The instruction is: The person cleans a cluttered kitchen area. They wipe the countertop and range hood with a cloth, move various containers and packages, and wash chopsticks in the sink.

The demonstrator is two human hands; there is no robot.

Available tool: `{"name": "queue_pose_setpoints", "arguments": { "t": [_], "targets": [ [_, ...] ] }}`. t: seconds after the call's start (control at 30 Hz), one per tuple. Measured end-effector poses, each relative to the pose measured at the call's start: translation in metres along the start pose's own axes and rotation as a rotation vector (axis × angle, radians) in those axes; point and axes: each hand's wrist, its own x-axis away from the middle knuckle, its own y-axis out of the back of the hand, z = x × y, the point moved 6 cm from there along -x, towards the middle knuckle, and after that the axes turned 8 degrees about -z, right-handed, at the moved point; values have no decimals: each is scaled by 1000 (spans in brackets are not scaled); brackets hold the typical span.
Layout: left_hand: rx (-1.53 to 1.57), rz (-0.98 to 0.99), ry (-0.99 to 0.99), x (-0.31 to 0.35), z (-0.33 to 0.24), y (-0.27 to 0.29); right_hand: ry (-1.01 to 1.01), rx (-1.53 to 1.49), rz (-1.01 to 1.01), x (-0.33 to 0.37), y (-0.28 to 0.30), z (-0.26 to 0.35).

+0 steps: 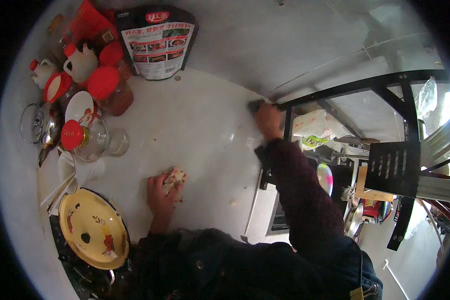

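My left hand (pixel 160 196) rests on the white countertop (pixel 200 125), its fingers closed round a crumpled, pale cloth-like wad (pixel 175 181) with reddish patches. My right arm reaches far across to the back corner of the counter. There my right hand (pixel 269 120) is closed on a small dark object (pixel 256 105), perhaps a rag; its kind is not clear. That dark object touches the counter close to the wall and beside the leg of a black metal rack (pixel 288 125).
Along the left stand red-lidded jars (pixel 103 83), a glass jar (pixel 96 137), white jugs (pixel 81 62) and a white cup (pixel 67 165) with chopsticks. A black-and-white pouch (pixel 157 45) leans at the back. Near left lies a yellow flowered enamel lid (pixel 92 227). Small crumbs dot the counter.
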Motion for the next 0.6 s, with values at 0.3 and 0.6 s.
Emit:
{"name": "queue_pose_setpoints", "arguments": {
  "t": [0.3, 0.6],
  "targets": [
    [-92, -24, 26, 3, 4, 0, -38, -22, -138, -19, 11, -2],
    [-34, 5, 87, 0, 4, -4, 9, -71, -160, 1, 6, -4]
  ]
}}
